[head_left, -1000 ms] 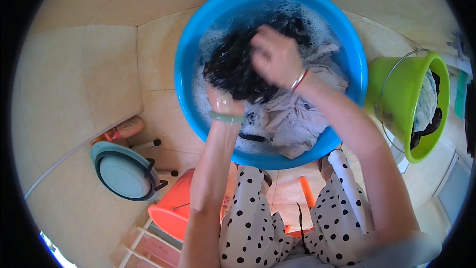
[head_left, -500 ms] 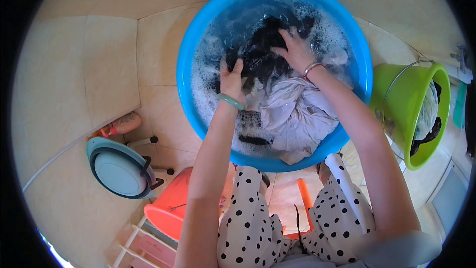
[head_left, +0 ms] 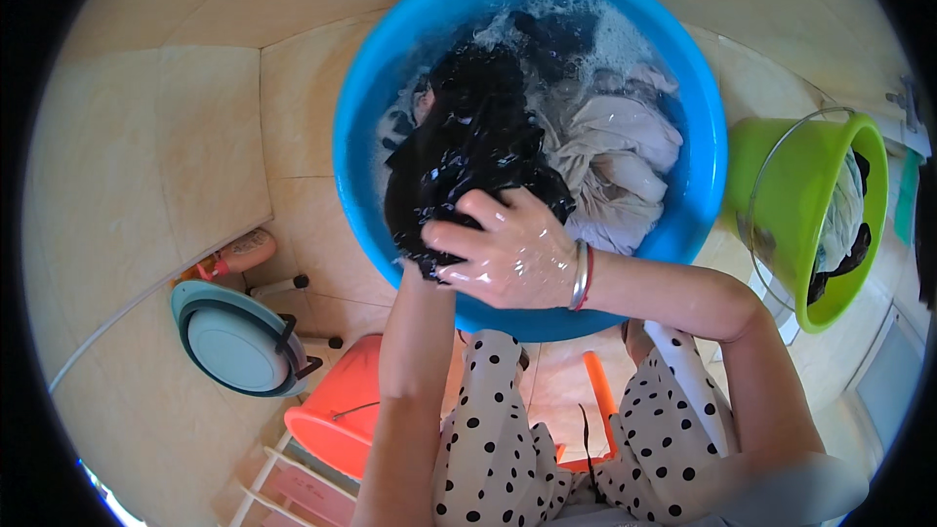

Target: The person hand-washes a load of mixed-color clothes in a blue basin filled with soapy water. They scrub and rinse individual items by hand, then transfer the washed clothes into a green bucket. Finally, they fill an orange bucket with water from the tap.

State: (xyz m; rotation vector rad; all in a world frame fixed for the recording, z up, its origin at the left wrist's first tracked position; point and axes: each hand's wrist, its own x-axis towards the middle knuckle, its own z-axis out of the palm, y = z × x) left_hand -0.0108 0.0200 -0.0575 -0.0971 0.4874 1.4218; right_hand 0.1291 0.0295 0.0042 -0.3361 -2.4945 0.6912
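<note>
A wet black garment [head_left: 464, 151] is bunched up at the left side of a large blue basin [head_left: 711, 151] of soapy water. My right hand [head_left: 512, 249] reaches across from the right, its fingers bent over the near end of the garment and gripping it. The cloth drapes over my left forearm and hides most of my left hand [head_left: 423, 104]; only a bit of skin shows at the cloth's upper left edge, so its grip is hidden. Pale grey cloth [head_left: 620, 156] lies heaped in the basin's right part. More dark cloth [head_left: 556, 39] floats at the far side among suds.
A green bucket [head_left: 781, 176] with clothes inside tilts at the right. At the left are a pale blue-green basin [head_left: 234, 342], a pink bottle [head_left: 244, 252] and an orange-red bucket [head_left: 332, 420]. A white and pink rack [head_left: 303, 493] stands lower left. Tiled walls enclose the area.
The black garment has come up out of the water toward me, over my left forearm. My right hand has moved nearer and left onto it. The pale cloth now lies farther from me.
</note>
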